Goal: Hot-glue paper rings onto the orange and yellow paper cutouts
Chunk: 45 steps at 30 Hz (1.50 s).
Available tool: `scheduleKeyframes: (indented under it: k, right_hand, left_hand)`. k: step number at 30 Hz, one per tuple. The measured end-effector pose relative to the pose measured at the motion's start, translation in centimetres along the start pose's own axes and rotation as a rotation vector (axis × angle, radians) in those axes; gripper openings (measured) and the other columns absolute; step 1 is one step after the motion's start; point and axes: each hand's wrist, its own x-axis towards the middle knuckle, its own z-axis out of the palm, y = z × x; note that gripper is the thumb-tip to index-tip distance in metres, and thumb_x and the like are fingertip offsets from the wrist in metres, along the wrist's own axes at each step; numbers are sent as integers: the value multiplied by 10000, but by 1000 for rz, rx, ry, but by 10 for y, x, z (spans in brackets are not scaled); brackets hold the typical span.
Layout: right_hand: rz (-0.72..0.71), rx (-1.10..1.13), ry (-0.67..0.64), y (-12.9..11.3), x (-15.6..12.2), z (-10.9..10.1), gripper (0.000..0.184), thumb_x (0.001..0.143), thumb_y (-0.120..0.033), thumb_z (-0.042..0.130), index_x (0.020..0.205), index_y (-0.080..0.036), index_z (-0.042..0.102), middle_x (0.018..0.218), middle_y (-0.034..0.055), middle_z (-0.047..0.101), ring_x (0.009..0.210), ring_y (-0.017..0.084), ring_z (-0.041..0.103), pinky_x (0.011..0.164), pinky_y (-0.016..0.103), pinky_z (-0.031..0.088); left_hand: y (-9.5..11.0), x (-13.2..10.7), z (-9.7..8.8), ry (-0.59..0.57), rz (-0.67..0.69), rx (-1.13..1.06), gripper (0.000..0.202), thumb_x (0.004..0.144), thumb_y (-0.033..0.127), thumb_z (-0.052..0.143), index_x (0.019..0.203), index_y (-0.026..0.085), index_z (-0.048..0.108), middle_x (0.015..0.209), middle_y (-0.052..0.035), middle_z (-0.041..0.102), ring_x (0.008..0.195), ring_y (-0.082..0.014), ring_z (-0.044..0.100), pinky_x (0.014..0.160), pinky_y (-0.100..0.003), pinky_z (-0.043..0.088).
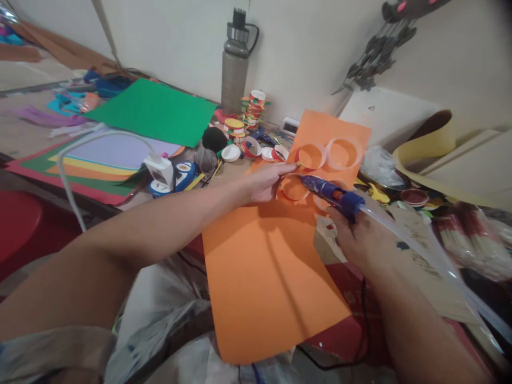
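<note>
Glue gun [328, 191] at ring [293, 186] on sheet [264, 266], toward table's far edge.
Left hand [266, 184] flat, fingers pinning ring; right hand [362, 237] closed round glue gun; advise fingertips clear of nozzle, bead thin.

Matt, smooth orange paper sheet [260, 266] under left fingers [285, 168]; translucent plastic rings [311, 144] just beyond their tips, faint gloss; blue glue gun [328, 191] in right fingers [344, 225], shiny plastic, clear glossy glue stick [400, 230] behind them.

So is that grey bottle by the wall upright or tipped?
Upright: the grey metal water bottle stands on its base, black cap on top.
</note>
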Motion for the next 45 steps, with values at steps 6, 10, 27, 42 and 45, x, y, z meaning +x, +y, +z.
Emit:
scheduleKeyframes:
  k: [6,10,27,42,45]
  right_hand:
    - [15,-91,22,-4,1,-2,357,1069,-533,501,1095,-235,695,1037,171,751,989,357,716,809,451,553]
    - [23,-143,48,-4,0,-3,390,1090,-540,485,1134,-219,702,1043,174,747,999,364,715,799,451,529]
    - [24,-260,36,-6,-4,-4,422,1111,-560,469,1039,-211,695,930,156,737,884,341,694,719,415,451]
    - [121,29,21,-12,-4,0,605,1053,-719,405,1049,-219,746,851,161,743,828,366,708,720,458,521]
    - [136,-36,67,-13,-5,2,676,1058,-743,353,1066,-200,756,863,172,746,836,367,714,735,466,534]
  left_hand:
    - [0,-15,17,-37,-5,99,280,1171,327,519,1321,239,739,1177,-79,866,991,-224,852,985,-494,721]
    - [1,-19,20,-60,39,138,331,1185,331,474,1408,275,713,1198,-79,859,1055,-233,847,922,-466,735]
    - [-3,-20,20,12,251,224,230,1163,385,552,1223,255,732,1166,-35,825,897,-151,790,1023,-442,699]
    - [-1,-20,26,5,92,43,377,1185,396,509,1510,258,640,1075,-49,870,912,-194,856,1021,-481,720]
    - [-4,-21,27,-38,65,50,402,1201,379,455,1535,234,627,1060,-54,868,953,-206,863,1026,-510,716]
